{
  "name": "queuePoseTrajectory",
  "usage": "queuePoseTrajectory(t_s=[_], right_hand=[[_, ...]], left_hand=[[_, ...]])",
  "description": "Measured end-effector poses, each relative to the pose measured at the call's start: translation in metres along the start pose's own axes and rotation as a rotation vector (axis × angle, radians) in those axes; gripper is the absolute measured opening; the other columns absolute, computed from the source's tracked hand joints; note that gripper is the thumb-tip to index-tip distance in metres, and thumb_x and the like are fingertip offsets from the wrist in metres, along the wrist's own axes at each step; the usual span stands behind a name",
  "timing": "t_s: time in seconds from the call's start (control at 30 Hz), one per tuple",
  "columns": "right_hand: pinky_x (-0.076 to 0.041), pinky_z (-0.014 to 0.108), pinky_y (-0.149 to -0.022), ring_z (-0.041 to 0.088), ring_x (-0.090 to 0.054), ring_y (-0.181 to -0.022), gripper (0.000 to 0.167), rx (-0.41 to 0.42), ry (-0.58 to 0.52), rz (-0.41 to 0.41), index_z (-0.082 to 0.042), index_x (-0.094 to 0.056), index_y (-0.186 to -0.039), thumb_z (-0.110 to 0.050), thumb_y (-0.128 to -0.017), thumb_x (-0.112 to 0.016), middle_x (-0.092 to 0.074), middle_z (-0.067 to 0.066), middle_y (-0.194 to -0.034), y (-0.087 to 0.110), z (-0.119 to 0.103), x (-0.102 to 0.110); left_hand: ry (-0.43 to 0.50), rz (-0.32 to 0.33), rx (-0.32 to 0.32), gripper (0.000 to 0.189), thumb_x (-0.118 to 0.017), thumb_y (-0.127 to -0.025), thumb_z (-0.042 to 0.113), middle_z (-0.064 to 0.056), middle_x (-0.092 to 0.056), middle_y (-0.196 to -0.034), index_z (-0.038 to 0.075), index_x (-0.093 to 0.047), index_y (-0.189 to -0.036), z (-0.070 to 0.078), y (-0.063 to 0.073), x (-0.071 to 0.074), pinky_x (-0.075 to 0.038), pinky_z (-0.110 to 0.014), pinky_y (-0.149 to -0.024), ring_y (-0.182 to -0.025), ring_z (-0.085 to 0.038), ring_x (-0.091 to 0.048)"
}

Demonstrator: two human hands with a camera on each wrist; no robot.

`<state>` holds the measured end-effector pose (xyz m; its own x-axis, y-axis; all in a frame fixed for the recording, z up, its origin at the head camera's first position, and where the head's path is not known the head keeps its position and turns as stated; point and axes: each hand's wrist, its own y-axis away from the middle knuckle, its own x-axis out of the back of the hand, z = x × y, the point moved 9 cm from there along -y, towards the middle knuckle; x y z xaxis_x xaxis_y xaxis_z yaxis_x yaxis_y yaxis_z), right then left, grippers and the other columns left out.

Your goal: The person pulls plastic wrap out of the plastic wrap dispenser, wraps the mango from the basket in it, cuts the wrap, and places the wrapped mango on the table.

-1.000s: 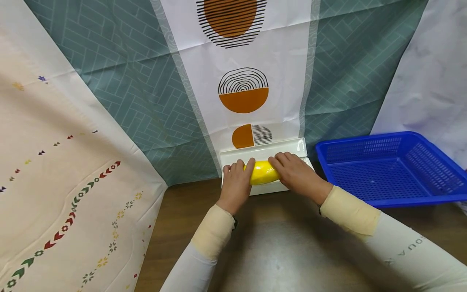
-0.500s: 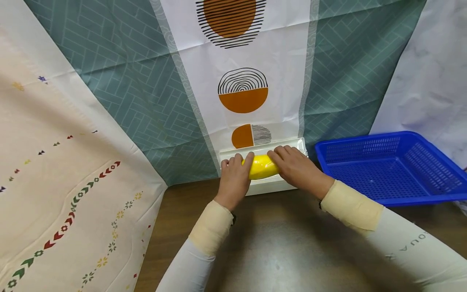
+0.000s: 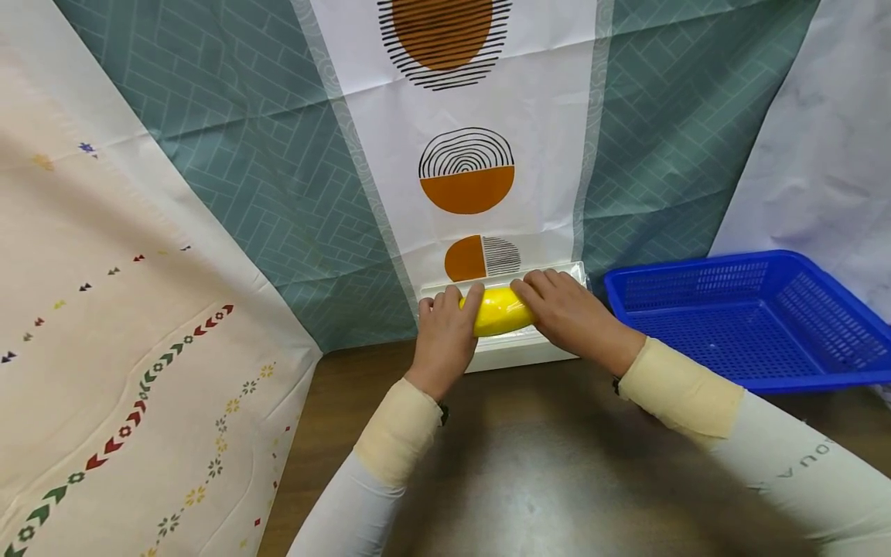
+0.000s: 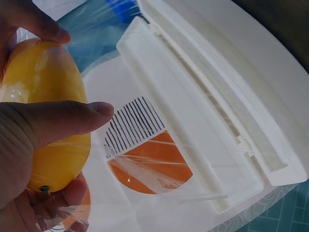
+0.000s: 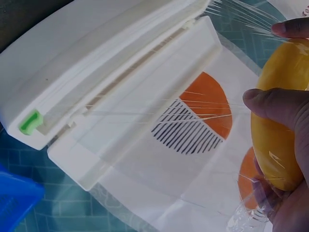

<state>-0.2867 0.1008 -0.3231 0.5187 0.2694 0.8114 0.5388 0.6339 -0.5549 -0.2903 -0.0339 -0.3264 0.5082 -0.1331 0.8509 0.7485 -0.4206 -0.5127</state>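
Observation:
A yellow mango (image 3: 503,312) is held between both hands, over a white cling film dispenser (image 3: 525,356) whose lid (image 4: 164,79) stands raised. My left hand (image 3: 444,340) grips one end of the fruit, thumb along its side. At the other end, my right hand (image 3: 576,319) grips it the same way. Clear cling film (image 5: 241,21) lies over the mango and stretches in creased strands from the hands to the dispenser. In the right wrist view a green slider (image 5: 31,122) shows at one end of the dispenser. The fruit's underside is hidden in the head view.
To the right of the dispenser stands a blue perforated plastic basket (image 3: 724,333). A brown table (image 3: 529,456) spreads in front. Patterned cloth (image 3: 278,201) hangs close behind, and a cream printed cloth (image 3: 125,309) borders the left side.
Both hands have moved a little farther from the body and up in the head view, carrying the mango along. More of the dispenser's front now shows below them.

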Motion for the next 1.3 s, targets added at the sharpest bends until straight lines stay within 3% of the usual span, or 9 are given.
queuePoseTrajectory(t_s=[0.5, 1.3], right_hand=[[-0.053, 0.046, -0.095, 0.033, -0.059, -0.106, 0.059, -0.019, -0.016, -0.038, -0.007, -0.049, -0.135, -0.014, -0.085, -0.08, -0.058, 0.014, -0.119, -0.006, 0.001, 0.019], [-0.052, 0.044, -0.088, 0.033, -0.059, -0.1, 0.059, 0.033, -0.004, 0.039, -0.007, -0.049, -0.132, -0.01, -0.083, -0.081, -0.059, 0.014, -0.114, -0.013, -0.006, 0.057]], left_hand=[[-0.022, -0.002, 0.01, 0.07, -0.083, -0.082, 0.02, -0.01, -0.057, -0.104, 0.019, -0.043, -0.139, 0.002, -0.005, 0.02, -0.044, -0.047, -0.088, -0.095, -0.028, -0.059], [-0.005, 0.01, 0.004, 0.069, -0.082, -0.083, 0.02, -0.009, -0.057, -0.108, 0.021, -0.042, -0.139, 0.005, -0.007, 0.055, -0.043, -0.048, -0.089, -0.094, -0.027, -0.057]])
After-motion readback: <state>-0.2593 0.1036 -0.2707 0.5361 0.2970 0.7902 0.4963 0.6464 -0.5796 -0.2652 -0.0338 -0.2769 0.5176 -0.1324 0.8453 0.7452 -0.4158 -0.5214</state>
